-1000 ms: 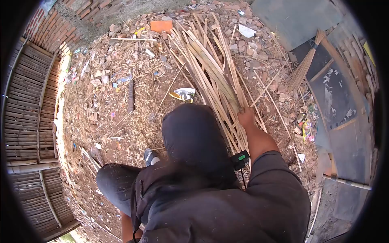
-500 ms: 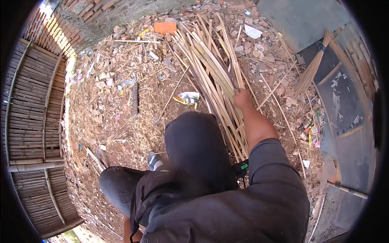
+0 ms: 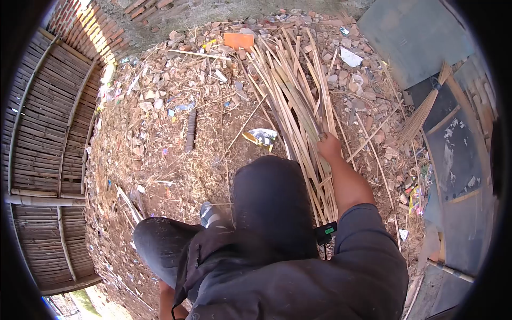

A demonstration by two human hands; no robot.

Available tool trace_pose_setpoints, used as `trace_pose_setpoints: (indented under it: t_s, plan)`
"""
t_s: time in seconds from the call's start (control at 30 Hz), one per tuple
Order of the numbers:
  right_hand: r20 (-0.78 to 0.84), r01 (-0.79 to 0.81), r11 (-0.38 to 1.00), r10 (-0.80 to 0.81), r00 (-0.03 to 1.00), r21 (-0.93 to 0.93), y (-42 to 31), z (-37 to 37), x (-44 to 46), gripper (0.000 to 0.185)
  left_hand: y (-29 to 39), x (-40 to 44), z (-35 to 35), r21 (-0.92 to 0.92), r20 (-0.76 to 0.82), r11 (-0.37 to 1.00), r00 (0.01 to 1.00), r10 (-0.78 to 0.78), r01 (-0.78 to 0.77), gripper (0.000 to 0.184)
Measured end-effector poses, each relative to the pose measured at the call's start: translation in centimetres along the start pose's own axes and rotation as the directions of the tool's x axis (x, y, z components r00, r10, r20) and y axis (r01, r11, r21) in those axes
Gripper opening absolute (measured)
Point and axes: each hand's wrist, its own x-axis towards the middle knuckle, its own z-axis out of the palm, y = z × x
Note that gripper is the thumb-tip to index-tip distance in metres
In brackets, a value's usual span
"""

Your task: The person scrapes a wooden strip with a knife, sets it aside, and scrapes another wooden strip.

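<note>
My right hand [image 3: 329, 148] is closed at the right side of a long pile of split bamboo strips [image 3: 285, 101]. A narrow dark blade-like tool [image 3: 320, 118] runs forward from its fingers, over the strips; its handle is hidden in the fist. Whether the fingers also touch a strip I cannot tell. Of my left side only a bit of forearm [image 3: 166, 301] shows at the bottom edge; my left hand is out of view. My raised knee [image 3: 273, 186] stands just left of the pile.
Rubble and litter cover the ground. An orange brick [image 3: 238, 41] lies beyond the pile, a torn wrapper [image 3: 261, 137] near my knee, and a dark ribbed rod [image 3: 191, 130] farther left. A stick broom [image 3: 426, 106] leans at right; bamboo panels [image 3: 45, 117] stand at left.
The whole view has shifted, so the scene sits slightly farther right and lower. My right hand stays closed at nearly the same place beside the bamboo pile.
</note>
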Motion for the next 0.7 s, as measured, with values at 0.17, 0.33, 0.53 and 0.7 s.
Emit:
trace_pose_setpoints:
  t_s: [0.17, 0.33, 0.53, 0.7]
  plan:
    - [0.056, 0.09, 0.968, -0.106, 0.993, 0.234, 0.4, -2.8, 0.4, 0.037, 3.1, 1.7, -4.0, -0.198, -0.219, 0.964, 0.967, 0.131, -0.176, 0.043]
    - [0.204, -0.04, 0.741, -0.133, 0.97, 0.671, -2.6, -6.7, -1.2, 0.018, 11.0, 4.2, -6.3, -0.154, -0.402, 0.863, 0.829, 0.39, -0.481, 0.033]
    - [0.212, 0.107, 0.845, -0.251, 0.945, 0.523, -8.2, -13.2, -3.6, 0.02, 24.2, -0.3, -2.5, 0.104, -0.281, 0.55, 0.505, 0.816, -0.829, 0.033]
    - [0.334, 0.205, 0.794, -0.454, 0.826, 0.572, -14.0, -18.0, -6.5, 0.021, 31.8, -10.3, 3.1, 0.397, -0.04, 0.256, 0.262, 0.964, -0.881, 0.034]
